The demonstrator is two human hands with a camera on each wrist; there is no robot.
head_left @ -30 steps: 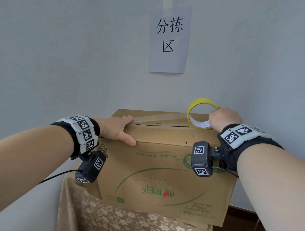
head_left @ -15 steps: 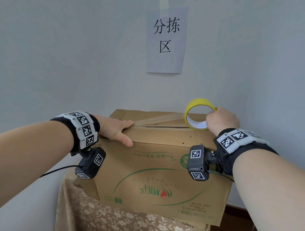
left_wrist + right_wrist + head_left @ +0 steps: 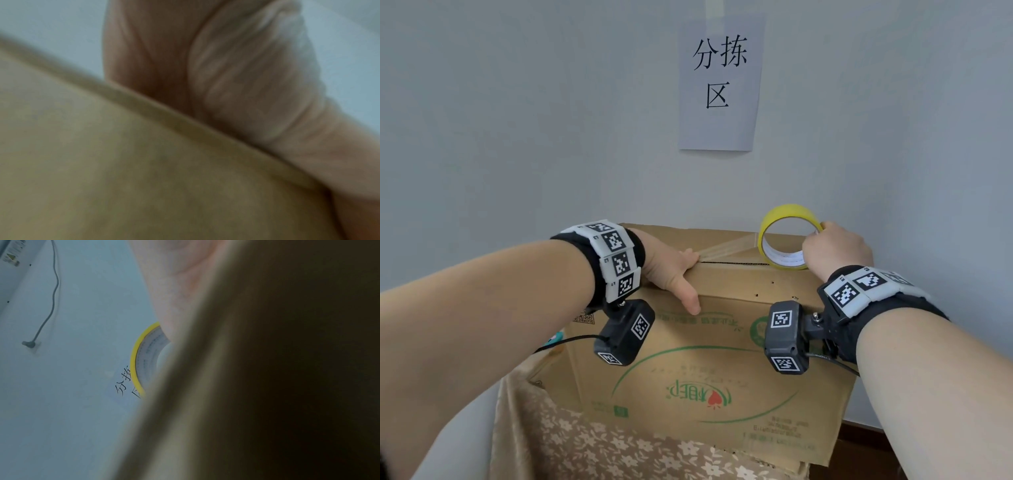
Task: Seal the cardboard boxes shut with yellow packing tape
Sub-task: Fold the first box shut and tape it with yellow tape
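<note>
Cardboard box (image 3: 709, 346) is sitting on a flowered cloth (image 3: 571, 442); the left hand (image 3: 671, 270) is pressing flat, fingers straight, on its top edge, while the right hand (image 3: 835, 246) is gripping the yellow tape roll (image 3: 784, 236) standing on top. Only the right wrist view is showing a wall cable (image 3: 49, 293). The wall sign (image 3: 719, 82) is reading 分拣区

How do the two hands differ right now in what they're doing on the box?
The left hand lies flat with straight fingers, pressing the end of the tape strip onto the cardboard box; the right hand is curled, gripping the yellow tape roll. The left hand sits at the box's left end with its thumb hanging over the front face; the right hand is at the right end, holding the roll upright on edge. Both are at the box top.
</note>
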